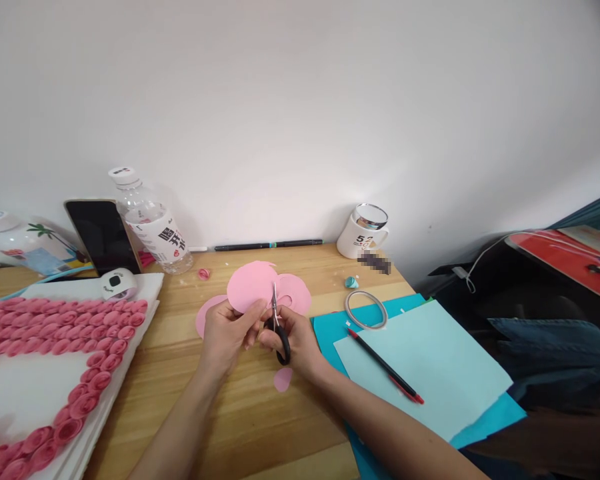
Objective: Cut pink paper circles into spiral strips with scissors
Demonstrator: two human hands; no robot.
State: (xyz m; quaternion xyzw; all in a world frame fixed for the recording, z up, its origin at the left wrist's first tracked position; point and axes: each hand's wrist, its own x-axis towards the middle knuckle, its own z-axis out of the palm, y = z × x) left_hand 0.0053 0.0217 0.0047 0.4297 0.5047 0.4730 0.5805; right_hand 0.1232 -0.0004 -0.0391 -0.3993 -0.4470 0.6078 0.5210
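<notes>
My left hand (229, 331) pinches a round piece of pink paper (250, 285) by its lower edge and holds it up over the table. In my right hand (300, 337) are small scissors (282, 341) with black handles, blades pointing up at the right edge of that paper. Whether the blades are closed on the paper I cannot tell. Behind it lies another pink paper piece (300, 293), with a curved cut, and one more pink round (205, 317) shows to the left. A small pink scrap (283, 380) rests below the scissors.
At left, rows of pink paper roses (80, 327) cover a white board (35, 387), with a phone (103, 233) and a bottle (153, 227) behind. On the right are a tape roll (347, 309), pale blue paper (430, 360), a pen (385, 367) and a mug (355, 237).
</notes>
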